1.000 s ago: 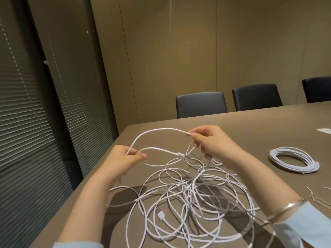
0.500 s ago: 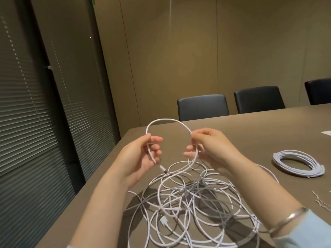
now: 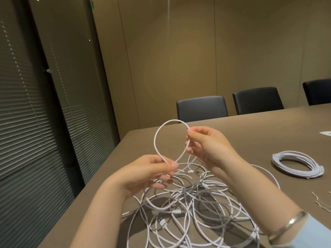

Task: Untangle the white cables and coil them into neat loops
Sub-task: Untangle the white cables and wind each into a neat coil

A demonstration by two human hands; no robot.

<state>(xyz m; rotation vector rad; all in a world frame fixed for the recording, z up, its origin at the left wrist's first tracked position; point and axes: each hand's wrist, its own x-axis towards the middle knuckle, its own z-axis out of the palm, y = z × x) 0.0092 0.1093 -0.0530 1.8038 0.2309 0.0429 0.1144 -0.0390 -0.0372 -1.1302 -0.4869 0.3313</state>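
Head view: a first loop (image 3: pixel 168 138) is pinched closed by the left hand (image 3: pixel 152 174) and guided by the right hand (image 3: pixel 206 145), fingers curled on the cable, just above the tangle (image 3: pixel 197 208) on the surface (image 3: pixel 250 133). One finished coil (image 3: pixel 298 166) lies right of the tangle; most is judged still left.

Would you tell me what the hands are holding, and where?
One white cable loop: left hand pinches its bottom, right hand its right side.
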